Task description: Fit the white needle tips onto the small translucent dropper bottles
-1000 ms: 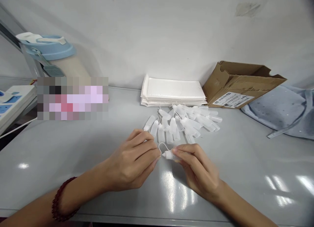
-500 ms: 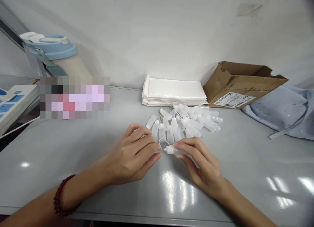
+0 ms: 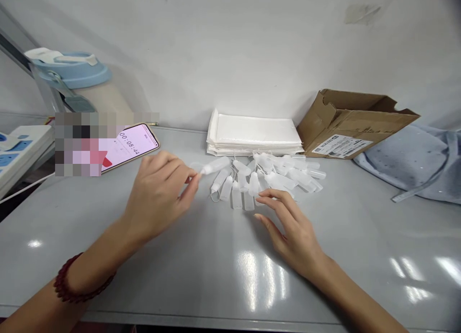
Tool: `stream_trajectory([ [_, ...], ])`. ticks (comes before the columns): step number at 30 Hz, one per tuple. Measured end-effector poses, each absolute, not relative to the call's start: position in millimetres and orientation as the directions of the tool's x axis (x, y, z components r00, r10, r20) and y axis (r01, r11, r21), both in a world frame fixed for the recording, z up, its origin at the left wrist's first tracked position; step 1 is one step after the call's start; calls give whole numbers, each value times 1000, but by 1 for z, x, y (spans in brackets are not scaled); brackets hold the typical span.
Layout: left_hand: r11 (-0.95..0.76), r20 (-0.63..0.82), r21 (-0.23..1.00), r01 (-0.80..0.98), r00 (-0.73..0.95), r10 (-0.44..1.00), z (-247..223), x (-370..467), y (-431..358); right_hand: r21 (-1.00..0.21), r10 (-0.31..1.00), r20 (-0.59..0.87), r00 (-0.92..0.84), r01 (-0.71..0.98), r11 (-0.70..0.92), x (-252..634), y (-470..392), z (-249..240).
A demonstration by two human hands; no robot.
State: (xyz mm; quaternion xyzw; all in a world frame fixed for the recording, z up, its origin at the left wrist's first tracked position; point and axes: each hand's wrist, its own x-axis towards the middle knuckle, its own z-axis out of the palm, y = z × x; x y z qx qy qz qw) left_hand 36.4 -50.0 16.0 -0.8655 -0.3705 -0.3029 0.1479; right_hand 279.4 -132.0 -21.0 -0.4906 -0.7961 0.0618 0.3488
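Pinched by its tip between my left thumb and fingers is a small translucent squeeze bottle (image 3: 217, 165) with a thin cap strap. My left hand (image 3: 163, 193) holds it tilted at the left end of a pile of similar dropper bottles (image 3: 284, 174). The pile lies on the grey table (image 3: 201, 275), caps and straps pointing various ways. Close in front of the pile, my right hand (image 3: 291, 232) has its thumb and fingers apart with nothing between them. Its fingertips are near the front bottles; whether they touch one I cannot tell.
White padded envelopes (image 3: 255, 129) are stacked against the wall, beside an open cardboard box (image 3: 355, 124). A grey-blue cloth (image 3: 414, 160) lies at the right. Leftward are a phone (image 3: 135, 145) showing a timer, a blue-lidded tumbler (image 3: 75, 73) and a power strip (image 3: 25, 150).
My left hand has moved left and away from me, carrying the bottle to the pile's left end. My right hand has let go of the bottle and opened.
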Motion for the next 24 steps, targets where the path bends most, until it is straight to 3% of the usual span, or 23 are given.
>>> stream_trajectory([
  [3, -622, 544, -79, 779, 556, 628, 10, 34, -46, -394, 846, 447, -292, 785, 479, 280, -131, -23],
  [7, -632, 319, -30, 774, 607, 728, 4, 36, -50, -291, 847, 368, -384, 818, 497, 280, -128, -23],
  [13, -653, 109, -17, 757, 651, 751, 7, 40, -56, -189, 835, 270, -478, 824, 533, 281, -125, -24],
  [17, -635, 62, -12, 772, 634, 771, 8, 41, -55, -227, 838, 297, -458, 818, 528, 281, -124, -25],
  [24, -596, 108, 10, 803, 592, 799, 9, 39, -55, -253, 804, 485, -344, 825, 505, 282, -123, -29],
])
